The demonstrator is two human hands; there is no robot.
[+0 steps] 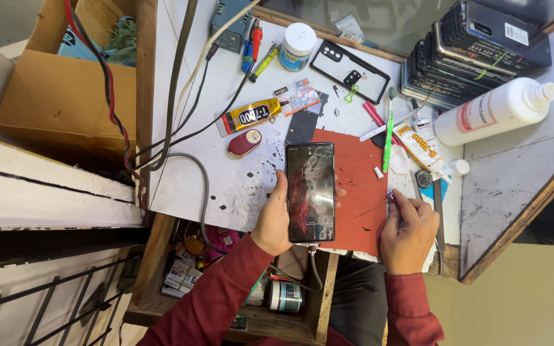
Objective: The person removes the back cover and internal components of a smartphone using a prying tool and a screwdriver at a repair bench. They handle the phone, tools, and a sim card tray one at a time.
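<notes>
— Red rubber mat [360, 192] under everything, right? Where's the phone [310, 192] sitting?

— Over the mat's left edge, near the bench's front, screen up and lit. Its long axis runs near to far, with a cable [315, 266] plugged into the near end.

— Who's got it?

— The left hand [273, 221]. It's closed around the phone's left side, thumb on the near-left edge, fingertips just showing past the right edge.

— And the right hand [408, 234]?

— Off to the phone's right, apart from it, resting at the mat's right edge. Fingers are curled, pinching something small and purplish [390, 197] between thumb and forefinger; I can't tell what it is.

— So which is nearer the phone?

— The left, already touching. The phone lies to the left of the right hand, across a strip of bare mat.

— Anything close by?

— A yellow glue tube [249, 116] and a red oval gadget [244, 143] further off to the left, a white bottle [495, 110] far right.
</notes>
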